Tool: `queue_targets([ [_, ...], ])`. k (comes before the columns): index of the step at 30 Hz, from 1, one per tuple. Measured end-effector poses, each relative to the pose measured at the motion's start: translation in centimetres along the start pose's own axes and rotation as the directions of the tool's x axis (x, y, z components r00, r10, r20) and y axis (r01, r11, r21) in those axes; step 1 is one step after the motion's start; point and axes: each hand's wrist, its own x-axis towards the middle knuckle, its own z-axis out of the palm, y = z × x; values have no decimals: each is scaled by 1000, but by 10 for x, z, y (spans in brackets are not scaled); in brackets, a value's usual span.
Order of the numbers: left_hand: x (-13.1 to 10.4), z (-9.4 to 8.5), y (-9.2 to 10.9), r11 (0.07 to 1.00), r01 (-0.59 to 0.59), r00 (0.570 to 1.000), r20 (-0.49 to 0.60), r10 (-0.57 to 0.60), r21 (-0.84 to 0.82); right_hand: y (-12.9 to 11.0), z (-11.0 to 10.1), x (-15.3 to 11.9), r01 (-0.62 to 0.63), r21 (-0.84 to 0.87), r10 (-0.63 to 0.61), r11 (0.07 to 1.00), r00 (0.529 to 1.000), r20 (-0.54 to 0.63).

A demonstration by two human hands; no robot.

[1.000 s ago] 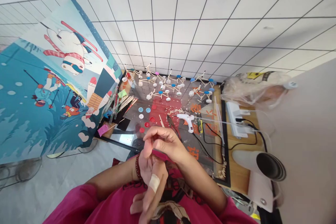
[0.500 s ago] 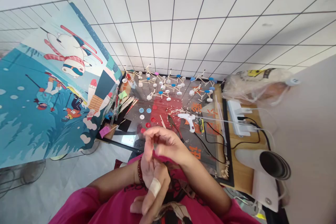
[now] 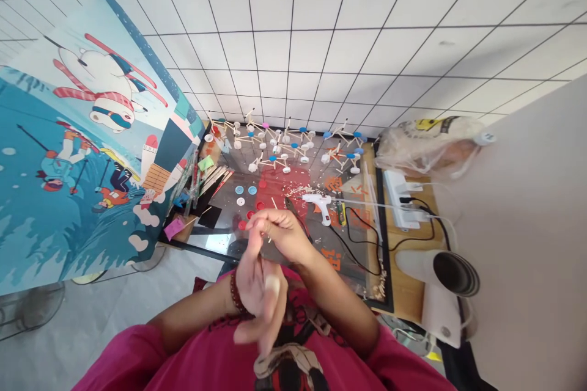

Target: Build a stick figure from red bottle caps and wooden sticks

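My left hand [image 3: 261,287] is in front of my chest, palm turned inward, with a pale bandage [image 3: 272,284] on one finger. One digit points up, while the other fingers stretch downward, slightly blurred. My right hand [image 3: 287,235] is closed in a pinch at the raised digit's tip. A tiny pale bit shows beneath the right fingers; I cannot make out what it is. Beyond the hands, on the table, lie red bottle caps [image 3: 251,215], a thin wooden stick [image 3: 274,203], pliers [image 3: 293,206] partly hidden by the right hand, and a white glue gun [image 3: 320,204].
Several small stick-and-cap models [image 3: 284,153] stand along the back. Sticks [image 3: 215,182] and a black square [image 3: 210,217] lie at left beside a skiing-picture panel [image 3: 110,153]. At right are a utility knife [image 3: 342,214], cords, a power strip [image 3: 403,201] and a plastic bag [image 3: 422,146].
My right fingers have closed into a pinch at the raised left digit's tip. The lower left fingers have shifted. The whole view has moved a little, sliding the table leftward.
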Motion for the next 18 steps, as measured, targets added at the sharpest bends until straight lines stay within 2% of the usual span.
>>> queue_targets([
  [1, 7, 5, 13, 998, 64, 997, 50, -64, -3, 3, -7, 1, -1, 11, 2, 1000, 993, -117],
  [3, 13, 14, 33, 999, 39, 999, 13, -39, 17, 8, -24, 2, 39, 46, -23, 998, 949, -316],
  [4, 12, 17, 39, 1000, 22, 1000, 0, -22, 19, 10, -33, 2, 75, 54, -49, 996, 922, -383],
  [6, 6, 17, 43, 998, 54, 998, 40, -53, -15, 12, -44, -1, 116, 41, -89, 992, 906, -414],
  [9, -2, 10, 35, 965, 244, 952, 212, -219, -97, 11, -40, -7, 88, -28, -93, 996, 956, -278],
  [12, 2, 3, 26, 921, 368, 897, 311, -314, -129, 8, -18, -8, 20, -35, -23, 999, 996, -91],
  [15, 10, 1, 22, 887, 435, 825, 463, -324, -155, 7, 0, -6, -45, -7, 45, 999, 997, 66],
  [17, 12, 1, 20, 877, 461, 760, 570, -313, -134, 8, 5, -6, -86, -19, 87, 996, 993, 80],
  [18, 12, 0, 20, 882, 458, 744, 591, -311, -111, 8, 6, -6, -98, -26, 100, 995, 992, 75],
])
